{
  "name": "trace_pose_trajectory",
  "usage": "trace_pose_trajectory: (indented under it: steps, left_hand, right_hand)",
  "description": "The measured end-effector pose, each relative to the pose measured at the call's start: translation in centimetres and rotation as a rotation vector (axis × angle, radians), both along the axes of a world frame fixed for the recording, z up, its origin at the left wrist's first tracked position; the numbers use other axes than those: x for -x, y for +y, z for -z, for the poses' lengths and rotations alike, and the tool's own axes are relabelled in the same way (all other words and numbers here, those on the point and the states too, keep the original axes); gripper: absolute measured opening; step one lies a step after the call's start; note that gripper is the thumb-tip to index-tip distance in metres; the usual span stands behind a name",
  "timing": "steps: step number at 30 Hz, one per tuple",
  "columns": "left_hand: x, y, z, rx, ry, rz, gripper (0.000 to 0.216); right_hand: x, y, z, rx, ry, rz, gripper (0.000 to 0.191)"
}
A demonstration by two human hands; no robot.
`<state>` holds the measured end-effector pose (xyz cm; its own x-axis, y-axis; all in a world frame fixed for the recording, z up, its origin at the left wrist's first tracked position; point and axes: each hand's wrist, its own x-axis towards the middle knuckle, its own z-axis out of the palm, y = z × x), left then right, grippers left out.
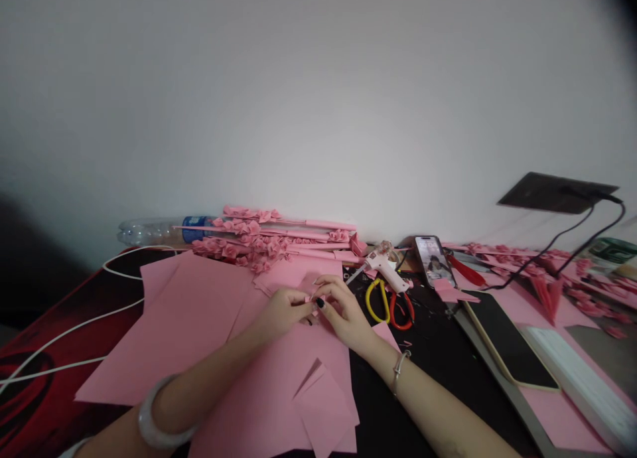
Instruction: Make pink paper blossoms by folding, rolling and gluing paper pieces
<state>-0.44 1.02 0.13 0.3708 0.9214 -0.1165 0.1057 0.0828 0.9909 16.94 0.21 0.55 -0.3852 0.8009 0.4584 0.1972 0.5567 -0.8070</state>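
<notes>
My left hand (287, 309) and my right hand (340, 306) meet over the pink paper sheets (199, 305) in the middle of the table. Between their fingertips is a small folded piece of pink paper (309, 305), mostly covered by the fingers. Both hands are closed in a pinch on it. Small pink paper squares (326, 405) lie in front of the hands, on top of the larger sheets. Just right of my right hand are scissors (379, 302) with one yellow and one red handle, and a white glue gun (391, 271).
Pink paper flowers on stems (259, 239) lie along the wall beside a clear plastic bottle (149, 232). A lit phone (430, 259) leans at the back. To the right are a dark-screened phone (512, 342), a white box (577, 378) and more paper flowers (587, 292). White cables (64, 328) cross the left side.
</notes>
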Motion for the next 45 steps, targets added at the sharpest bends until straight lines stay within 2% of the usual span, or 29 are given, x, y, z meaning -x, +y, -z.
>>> trace_pose_trajectory:
  steps: [8, 13, 24, 30, 36, 45]
  left_hand:
    - [-0.1, -0.2, -0.4, 0.062, -0.054, -0.006, 0.029]
    - [-0.1, -0.2, -0.8, 0.046, -0.073, -0.016, 0.031]
    - [0.2, -0.2, -0.9, 0.126, -0.044, 0.031, 0.039]
    - [-0.1, -0.3, -1.0, 0.117, -0.067, 0.042, 0.037]
    - [0.0, -0.3, -1.3, 0.077, -0.095, 0.052, 0.033]
    - [0.3, -0.2, -1.4, 0.118, -0.055, 0.042, 0.031]
  right_hand:
    - [0.0, 0.0, -0.2, 0.058, 0.039, -0.028, 0.028]
    - [0.0, -0.1, -0.5, 0.107, 0.072, -0.019, 0.030]
    - [-0.2, 0.1, -0.3, 0.146, 0.113, -0.037, 0.037]
    - [-0.2, 0.1, -0.3, 0.166, 0.131, -0.021, 0.038]
    - [-0.3, 0.2, -0.3, 0.193, 0.164, -0.071, 0.033]
    - [-0.2, 0.0, -0.8, 0.164, 0.124, -0.102, 0.039]
